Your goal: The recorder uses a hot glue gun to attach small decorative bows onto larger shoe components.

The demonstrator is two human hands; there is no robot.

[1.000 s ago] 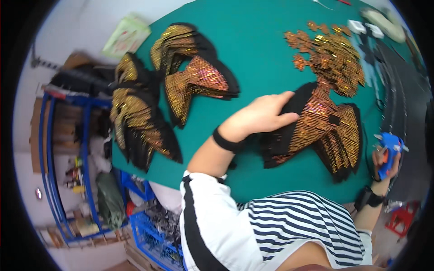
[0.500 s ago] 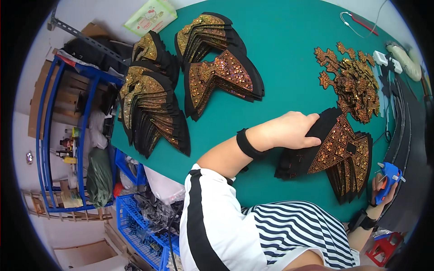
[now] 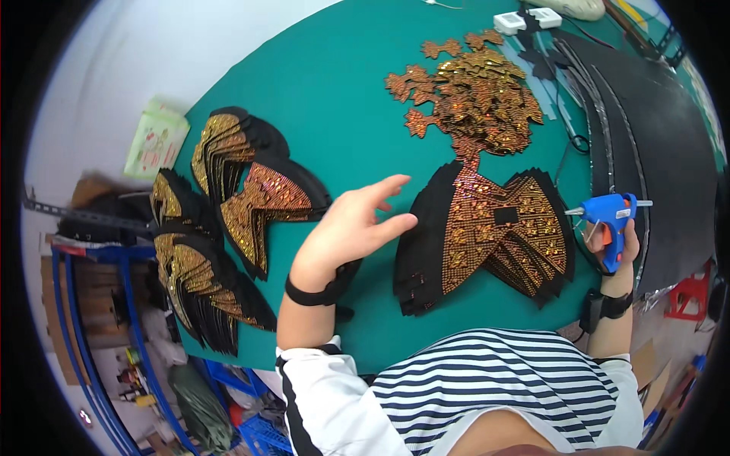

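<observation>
My left hand hovers with fingers spread over the green table, just left of a fanned stack of black wing-shaped pieces covered in gold and copper sequins. It holds nothing. My right hand grips a blue hot glue gun at the stack's right edge, nozzle pointing left. A small black patch sits on the top piece. Beyond the stack lies a heap of small copper sequin motifs.
More sequined wing stacks lie at the left and lower left. A green packet rests on the table's far left corner. Black strips and white adapters lie at the right. Blue shelving stands below the table.
My left hand has lifted off the black sequined stack and moved left, fingers now spread. The view has shifted, and the glue gun is raised closer to the stack.
</observation>
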